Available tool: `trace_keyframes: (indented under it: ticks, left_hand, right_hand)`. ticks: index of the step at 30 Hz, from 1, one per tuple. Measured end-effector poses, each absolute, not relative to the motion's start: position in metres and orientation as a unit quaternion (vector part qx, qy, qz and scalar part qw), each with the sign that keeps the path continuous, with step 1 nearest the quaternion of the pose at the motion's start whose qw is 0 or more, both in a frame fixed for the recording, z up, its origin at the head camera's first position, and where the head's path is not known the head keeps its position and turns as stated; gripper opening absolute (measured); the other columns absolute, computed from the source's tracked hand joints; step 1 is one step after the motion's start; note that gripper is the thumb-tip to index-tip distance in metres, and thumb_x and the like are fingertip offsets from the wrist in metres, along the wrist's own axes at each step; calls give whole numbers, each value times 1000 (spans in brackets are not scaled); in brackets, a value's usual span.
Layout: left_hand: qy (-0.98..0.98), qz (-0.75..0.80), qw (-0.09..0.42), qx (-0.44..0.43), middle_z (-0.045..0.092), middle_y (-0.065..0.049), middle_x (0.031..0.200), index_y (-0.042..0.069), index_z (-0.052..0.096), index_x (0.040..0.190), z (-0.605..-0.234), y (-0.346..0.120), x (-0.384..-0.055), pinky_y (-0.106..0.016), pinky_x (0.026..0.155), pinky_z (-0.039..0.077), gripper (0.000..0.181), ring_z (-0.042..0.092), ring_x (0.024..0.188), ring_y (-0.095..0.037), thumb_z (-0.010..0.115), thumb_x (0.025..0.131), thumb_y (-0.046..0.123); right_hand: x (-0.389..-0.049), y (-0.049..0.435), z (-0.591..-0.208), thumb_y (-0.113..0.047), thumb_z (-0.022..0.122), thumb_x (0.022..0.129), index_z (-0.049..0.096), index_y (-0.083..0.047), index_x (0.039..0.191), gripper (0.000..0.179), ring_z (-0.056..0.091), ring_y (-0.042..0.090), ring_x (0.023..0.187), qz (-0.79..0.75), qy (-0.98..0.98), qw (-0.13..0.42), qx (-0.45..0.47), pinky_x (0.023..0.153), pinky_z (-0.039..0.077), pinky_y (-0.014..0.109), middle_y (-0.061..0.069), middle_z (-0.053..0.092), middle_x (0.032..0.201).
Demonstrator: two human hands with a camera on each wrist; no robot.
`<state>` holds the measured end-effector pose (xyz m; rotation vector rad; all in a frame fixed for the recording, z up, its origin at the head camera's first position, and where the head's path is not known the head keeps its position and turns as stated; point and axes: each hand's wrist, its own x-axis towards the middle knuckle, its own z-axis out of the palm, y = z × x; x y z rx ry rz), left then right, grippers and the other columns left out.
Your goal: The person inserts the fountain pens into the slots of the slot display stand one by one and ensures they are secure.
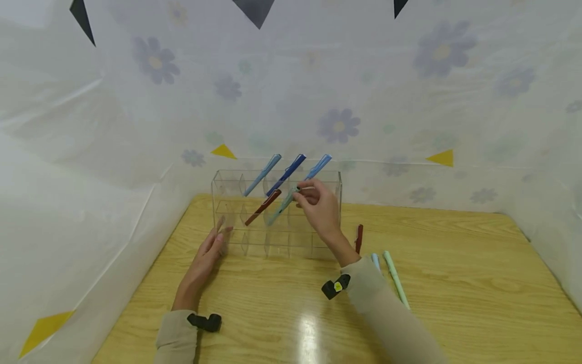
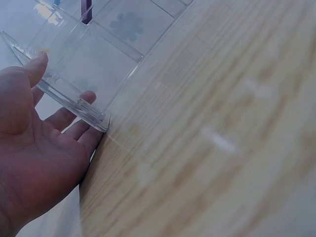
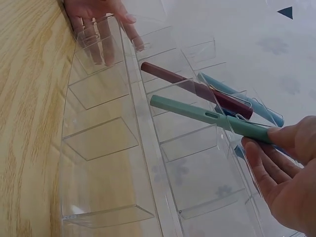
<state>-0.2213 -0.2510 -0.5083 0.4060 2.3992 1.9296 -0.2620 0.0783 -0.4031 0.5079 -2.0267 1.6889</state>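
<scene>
Head view, frame centre: mint-green pen (image 1: 283,204) pinched by right hand (image 1: 318,205), slanted into clear acrylic organizer (image 1: 327,182); organizer steadied by flat, relaxed left hand (image 1: 210,253).

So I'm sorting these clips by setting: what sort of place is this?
Probably a staged recording booth, not a lived-in room: a wooden table is walled in by flower-print plastic sheeting with stuck-on triangle markers. A clear pen organizer stands on it, and both hands wear wrist cameras.
</scene>
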Motion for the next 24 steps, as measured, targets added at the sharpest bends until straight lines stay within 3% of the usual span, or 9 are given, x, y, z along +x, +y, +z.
trace_keyframes:
  ticks: [5, 14, 24]
  left_hand:
    - [772, 622, 20, 128, 36, -14, 163, 38, 17, 165, -507, -249, -221, -59, 119, 12, 52, 19, 154, -31, 31, 114, 37]
    - [770, 622, 20, 140, 34, -16, 163, 35, 15, 166, -505, -248, -223, -61, 119, 11, 53, 18, 154, -33, 31, 115, 35]
    - [769, 623, 19, 140, 34, -17, 163, 34, 16, 166, -507, -246, -222, -60, 120, 11, 53, 19, 154, -33, 31, 115, 35]
  right_hand:
    - [-261, 79, -404, -7, 73, 97, 69, -2, 112, 16, 76, 23, 81, 596, -749, 230, 173, 69, 60, 34, 13, 77, 97]
    - [-260, 86, -405, -4, 71, 97, 67, -1, 110, 14, 76, 34, 82, 581, -760, 236, 171, 68, 60, 35, 15, 77, 92]
    - [-256, 94, -407, -6, 72, 97, 68, -1, 113, 16, 76, 23, 81, 547, -781, 250, 172, 69, 60, 36, 12, 77, 94]
